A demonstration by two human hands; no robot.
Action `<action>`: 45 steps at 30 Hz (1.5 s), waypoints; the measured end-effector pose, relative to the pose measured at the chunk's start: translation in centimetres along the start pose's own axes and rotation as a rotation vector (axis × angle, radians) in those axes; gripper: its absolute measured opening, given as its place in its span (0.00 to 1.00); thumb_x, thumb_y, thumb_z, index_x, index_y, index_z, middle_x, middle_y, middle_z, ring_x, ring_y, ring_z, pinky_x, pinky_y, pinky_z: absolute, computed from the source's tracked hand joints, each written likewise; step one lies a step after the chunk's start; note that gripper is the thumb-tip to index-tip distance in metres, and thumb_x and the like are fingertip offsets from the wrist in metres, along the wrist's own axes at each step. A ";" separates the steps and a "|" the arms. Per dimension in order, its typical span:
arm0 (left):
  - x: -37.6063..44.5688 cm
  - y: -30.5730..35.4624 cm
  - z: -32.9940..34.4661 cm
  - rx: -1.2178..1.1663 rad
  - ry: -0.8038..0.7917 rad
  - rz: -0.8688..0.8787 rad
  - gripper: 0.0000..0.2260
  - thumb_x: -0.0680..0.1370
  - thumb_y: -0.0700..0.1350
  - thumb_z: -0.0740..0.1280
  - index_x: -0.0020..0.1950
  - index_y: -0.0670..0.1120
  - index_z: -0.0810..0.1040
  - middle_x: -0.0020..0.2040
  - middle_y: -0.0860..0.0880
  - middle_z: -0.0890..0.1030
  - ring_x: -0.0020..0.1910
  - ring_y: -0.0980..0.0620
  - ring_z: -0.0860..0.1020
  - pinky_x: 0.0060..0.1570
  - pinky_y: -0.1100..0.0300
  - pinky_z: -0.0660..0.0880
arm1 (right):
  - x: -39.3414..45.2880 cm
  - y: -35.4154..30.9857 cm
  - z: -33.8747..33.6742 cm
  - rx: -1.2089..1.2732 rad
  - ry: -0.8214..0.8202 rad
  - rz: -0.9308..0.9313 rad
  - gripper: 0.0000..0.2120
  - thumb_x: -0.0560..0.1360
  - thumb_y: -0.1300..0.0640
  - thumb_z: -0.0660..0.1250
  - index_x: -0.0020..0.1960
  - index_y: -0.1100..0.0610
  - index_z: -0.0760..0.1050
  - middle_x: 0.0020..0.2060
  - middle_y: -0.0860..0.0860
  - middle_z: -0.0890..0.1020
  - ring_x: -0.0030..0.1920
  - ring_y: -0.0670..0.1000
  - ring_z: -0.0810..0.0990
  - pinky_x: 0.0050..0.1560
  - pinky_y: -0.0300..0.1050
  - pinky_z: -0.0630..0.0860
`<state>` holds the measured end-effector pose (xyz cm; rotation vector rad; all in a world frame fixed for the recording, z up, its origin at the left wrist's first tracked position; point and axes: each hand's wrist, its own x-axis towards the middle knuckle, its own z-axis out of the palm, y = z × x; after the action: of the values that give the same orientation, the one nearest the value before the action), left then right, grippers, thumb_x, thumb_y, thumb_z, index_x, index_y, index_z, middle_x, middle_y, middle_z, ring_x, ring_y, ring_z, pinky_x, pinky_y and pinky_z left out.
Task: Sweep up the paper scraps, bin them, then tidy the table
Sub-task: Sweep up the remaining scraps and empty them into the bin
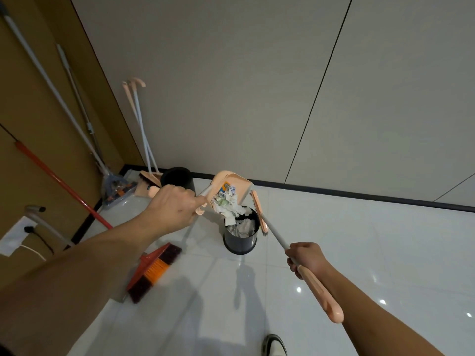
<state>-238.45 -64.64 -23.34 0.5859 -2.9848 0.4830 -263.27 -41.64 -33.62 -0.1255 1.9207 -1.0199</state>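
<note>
My left hand grips the handle of a peach dustpan, which is tilted above a dark round bin on the white tiled floor. Crumpled paper scraps slide from the pan's mouth into the bin, which holds more paper. My right hand holds the long grey-and-peach handle of a small broom. Its brush head rests against the bin's right rim.
A second dark bin stands by the wall. A red broom lies left of the near bin. Mops and another peach broom set lean in the left corner. A shoe shows at the bottom edge.
</note>
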 end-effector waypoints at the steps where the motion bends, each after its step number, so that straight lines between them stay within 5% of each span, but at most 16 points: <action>1: -0.2 -0.1 0.0 -0.018 0.008 -0.012 0.08 0.67 0.47 0.77 0.41 0.46 0.81 0.26 0.49 0.74 0.22 0.48 0.72 0.23 0.61 0.65 | 0.0 0.0 0.0 0.001 0.000 0.001 0.09 0.71 0.70 0.65 0.33 0.62 0.72 0.26 0.57 0.71 0.20 0.52 0.67 0.23 0.38 0.64; 8: -0.9 0.3 -0.1 0.009 -0.007 0.009 0.07 0.75 0.51 0.69 0.47 0.48 0.80 0.32 0.50 0.77 0.29 0.49 0.75 0.28 0.60 0.64 | -0.1 0.1 0.2 -0.009 0.000 0.000 0.10 0.72 0.69 0.66 0.32 0.62 0.74 0.25 0.57 0.72 0.21 0.53 0.68 0.24 0.38 0.65; 17: -1.0 0.4 -0.9 -0.016 0.037 0.034 0.11 0.63 0.45 0.80 0.38 0.45 0.80 0.25 0.49 0.73 0.21 0.49 0.71 0.24 0.62 0.60 | -0.7 0.6 0.1 -0.011 0.005 -0.007 0.09 0.72 0.69 0.66 0.34 0.63 0.75 0.25 0.57 0.72 0.20 0.53 0.68 0.23 0.38 0.65; 37: -0.7 -2.7 -0.4 0.020 0.059 0.197 0.07 0.67 0.43 0.76 0.42 0.45 0.81 0.28 0.49 0.75 0.23 0.49 0.73 0.23 0.59 0.68 | 0.1 0.0 2.2 0.055 0.105 0.000 0.04 0.71 0.68 0.67 0.37 0.65 0.75 0.24 0.58 0.73 0.21 0.54 0.71 0.25 0.40 0.68; 45: 1.5 -5.7 1.4 -0.060 0.034 0.094 0.10 0.64 0.43 0.79 0.40 0.44 0.81 0.26 0.48 0.75 0.23 0.46 0.73 0.24 0.58 0.71 | 2.0 -1.6 3.6 0.090 0.152 0.029 0.05 0.72 0.69 0.66 0.37 0.66 0.74 0.24 0.57 0.72 0.20 0.53 0.69 0.23 0.39 0.67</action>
<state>-237.68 -70.59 -22.82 0.4293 -2.9928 0.4038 -262.16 -45.79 -34.69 0.0325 2.0033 -1.1218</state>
